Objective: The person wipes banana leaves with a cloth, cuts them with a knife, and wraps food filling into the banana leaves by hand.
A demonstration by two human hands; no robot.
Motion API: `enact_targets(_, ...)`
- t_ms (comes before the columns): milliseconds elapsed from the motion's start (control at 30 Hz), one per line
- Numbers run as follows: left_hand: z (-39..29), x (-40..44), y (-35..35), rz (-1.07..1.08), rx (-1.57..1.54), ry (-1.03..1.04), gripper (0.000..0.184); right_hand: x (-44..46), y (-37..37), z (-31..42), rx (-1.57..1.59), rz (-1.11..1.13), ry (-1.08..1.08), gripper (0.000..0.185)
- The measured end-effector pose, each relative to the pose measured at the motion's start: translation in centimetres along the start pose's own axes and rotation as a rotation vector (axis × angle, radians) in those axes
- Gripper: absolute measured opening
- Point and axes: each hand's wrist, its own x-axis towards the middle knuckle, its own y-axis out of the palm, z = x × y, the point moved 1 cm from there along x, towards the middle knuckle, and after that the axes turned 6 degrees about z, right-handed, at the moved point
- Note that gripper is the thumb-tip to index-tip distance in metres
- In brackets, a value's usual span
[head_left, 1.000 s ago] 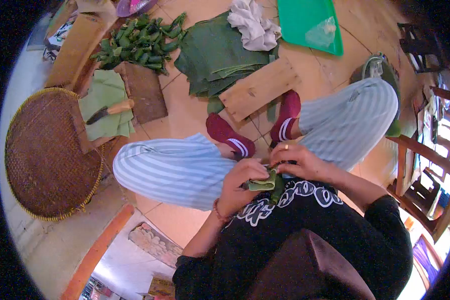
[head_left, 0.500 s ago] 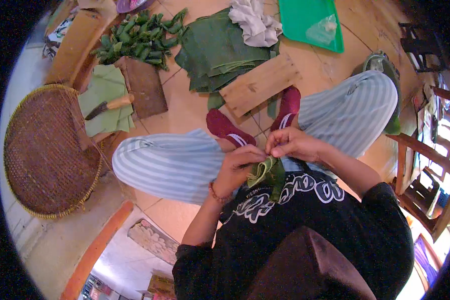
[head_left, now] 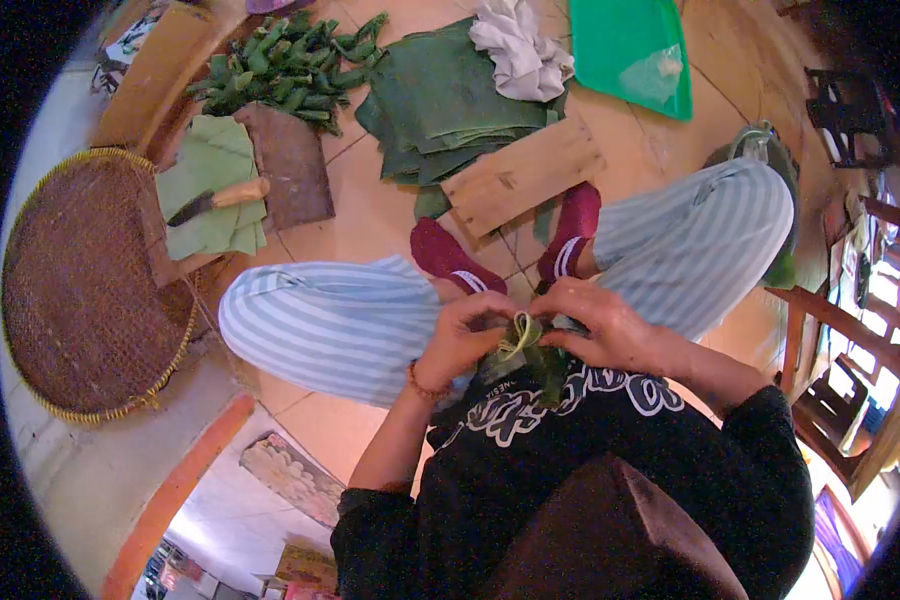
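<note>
In front of my shirt, a folded piece of banana leaf (head_left: 547, 368) is held between both hands. Its pale green edge is curled into a loop at the top, while a darker part hangs toward my lap. My left hand (head_left: 467, 335) pinches the leaf from the left, a beaded bracelet on its wrist. From the other side my right hand (head_left: 602, 325) grips it with thumb and fingers. The fingertips partly hide the fold.
Past my feet lie a stack of banana leaves (head_left: 435, 95), a crumpled cloth (head_left: 523, 55), a wooden board (head_left: 523, 175) and a green tray (head_left: 625, 30). Leftward are a heap of green leaf bundles (head_left: 285, 75), a knife (head_left: 232, 195) on leaf pieces and a woven tray (head_left: 100, 290).
My right hand has come down from above the leaf to its right side. The leaf's rolled edge now stands up as a loop between my fingers.
</note>
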Motion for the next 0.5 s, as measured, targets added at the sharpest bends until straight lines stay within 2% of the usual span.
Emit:
enact_targets(67, -0.8, -0.1, -0.2, -0.027, -0.269, -0.176, 0.035, 0.1, 0.1, 0.2, 0.028, -0.013, 0.015, 0.026)
enact_targets(167, -0.3, 0.1, -0.5, 0.013, -0.268, -0.225, 0.042, 0.0, 0.1, 0.1, 0.049, -0.004, 0.011, 0.024)
enact_targets(300, 0.6, 0.9, 0.9, -0.01, -0.621, -0.238, 0.035, 0.3, 0.5, -0.5, 0.017, -0.004, -0.084, 0.021)
enact_targets(367, 0.8, 1.3, 1.4, 0.047, -0.903, -0.272, 0.029, 0.4, 0.5, -0.5, -0.017, -0.006, -0.121, 0.019)
enact_targets(433, 1.2, 1.7, 1.3, 0.095, -0.88, -0.381, 0.019, 0.6, 0.3, -0.5, -0.043, 0.0, -0.14, 0.018)
enact_targets(500, 2.0, 1.6, 1.2, 0.132, -0.843, -0.441, 0.012, 0.7, 0.5, 0.1, 0.257, 0.014, 0.009, 0.022)
